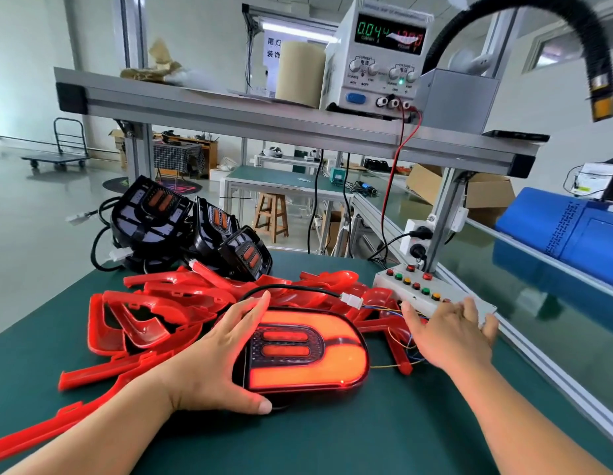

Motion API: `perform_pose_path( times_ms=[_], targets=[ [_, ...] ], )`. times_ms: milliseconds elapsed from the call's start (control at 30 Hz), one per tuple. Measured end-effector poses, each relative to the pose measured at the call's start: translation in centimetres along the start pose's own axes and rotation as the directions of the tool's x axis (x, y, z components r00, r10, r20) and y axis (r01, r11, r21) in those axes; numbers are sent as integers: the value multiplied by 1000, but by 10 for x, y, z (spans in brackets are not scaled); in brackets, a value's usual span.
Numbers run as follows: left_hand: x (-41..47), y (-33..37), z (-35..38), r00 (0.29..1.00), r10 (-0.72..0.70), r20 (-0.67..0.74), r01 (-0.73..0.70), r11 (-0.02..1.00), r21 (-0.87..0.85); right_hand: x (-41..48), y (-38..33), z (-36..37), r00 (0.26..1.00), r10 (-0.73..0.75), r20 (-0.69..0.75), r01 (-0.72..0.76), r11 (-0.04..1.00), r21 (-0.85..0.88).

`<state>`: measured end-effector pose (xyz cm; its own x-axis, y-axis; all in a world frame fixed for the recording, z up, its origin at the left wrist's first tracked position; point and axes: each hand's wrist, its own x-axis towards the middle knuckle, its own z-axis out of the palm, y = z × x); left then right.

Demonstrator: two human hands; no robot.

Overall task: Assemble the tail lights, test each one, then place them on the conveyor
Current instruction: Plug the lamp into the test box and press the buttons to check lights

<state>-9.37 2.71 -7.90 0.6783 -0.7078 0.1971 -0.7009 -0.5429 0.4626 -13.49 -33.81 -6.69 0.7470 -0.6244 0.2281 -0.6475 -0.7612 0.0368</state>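
Observation:
An assembled tail light (pixel 308 351) lies on the green mat and glows red-orange. My left hand (pixel 223 354) holds its left edge, fingers along the top and thumb under the near edge. Its black cable ends in a white connector (pixel 352 299) joined to thin coloured wires. My right hand (pixel 452 330) is spread flat, its fingers resting on the near end of the white button box (pixel 421 289) with red, green and yellow buttons. A pile of red lenses (pixel 154 313) lies left of the light. Three black lamp housings (pixel 181 228) stand behind the pile.
A bench power supply (pixel 377 60) with a lit display sits on the aluminium shelf (pixel 264 114), red and black leads running down. The conveyor (pixel 555 303) runs along the right behind an aluminium rail, with a blue bin (pixel 565 231) on it. A black hose (pixel 538 29) hangs top right.

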Motion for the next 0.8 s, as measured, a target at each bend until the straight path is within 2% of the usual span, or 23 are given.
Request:
perform_pose_path(
  times_ms=[267, 800],
  targets=[
    [0, 0, 1, 1000, -7, 3, 7, 1000, 6, 1, 3, 1, 999, -42, 9, 42, 994, -99],
    [-1, 2, 1, 1000, -21, 6, 21, 1000, -21, -2, 0, 0, 999, -36, 5, 36, 997, -70]
  ],
)
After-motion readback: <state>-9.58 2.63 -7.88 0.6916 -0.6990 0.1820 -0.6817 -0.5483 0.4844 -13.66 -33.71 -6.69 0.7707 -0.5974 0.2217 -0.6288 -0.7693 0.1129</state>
